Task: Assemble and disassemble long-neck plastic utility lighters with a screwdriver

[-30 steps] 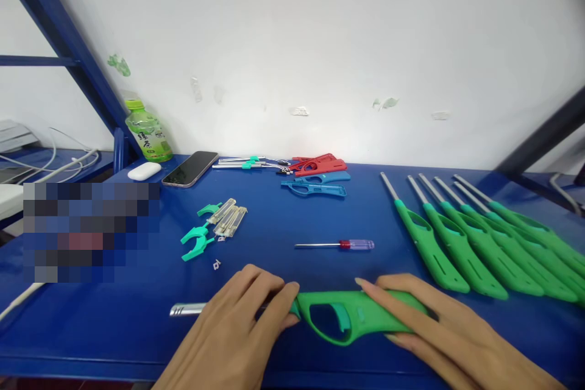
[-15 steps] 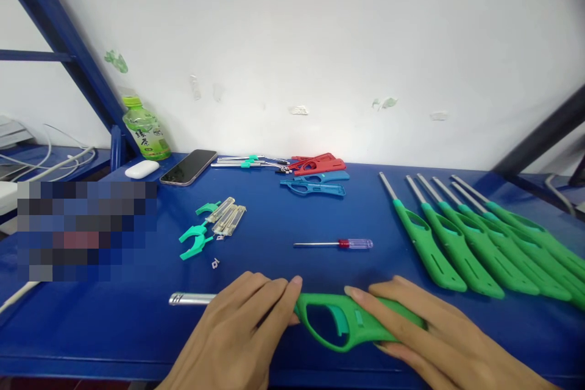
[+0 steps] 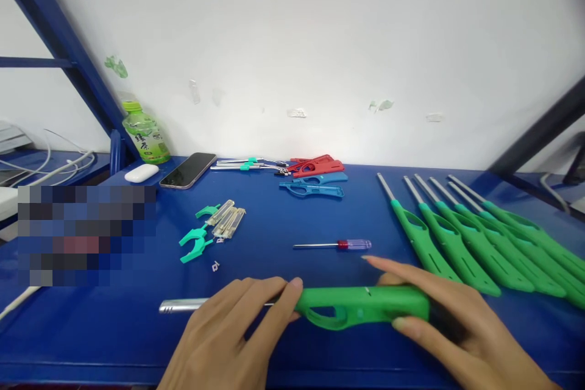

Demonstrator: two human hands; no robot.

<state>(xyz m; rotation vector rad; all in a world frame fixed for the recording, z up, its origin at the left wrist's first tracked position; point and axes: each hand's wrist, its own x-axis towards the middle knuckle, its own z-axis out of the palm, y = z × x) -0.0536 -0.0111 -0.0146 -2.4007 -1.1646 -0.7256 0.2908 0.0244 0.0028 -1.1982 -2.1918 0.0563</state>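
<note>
A green long-necked lighter lies crosswise near the table's front edge, its metal tube pointing left. My left hand is closed around the tube, where it meets the green body; the silver tip shows beyond my fingers. At the handle end is my right hand, thumb on the front and fingers behind, gripping it. The lighter is tilted so its top edge shows. Behind it lies a screwdriver with a clear purple and red handle. Several similar green lighters lie fanned out on the right.
On the blue table are teal clips, clear cartridges, blue shells, red shells, and metal tubes. At the back left are a phone, a white case and a bottle.
The held lighter has rolled so its top edge faces up more. My right hand has shifted toward its handle end, with the index finger lifted. The view has shifted slightly.
</note>
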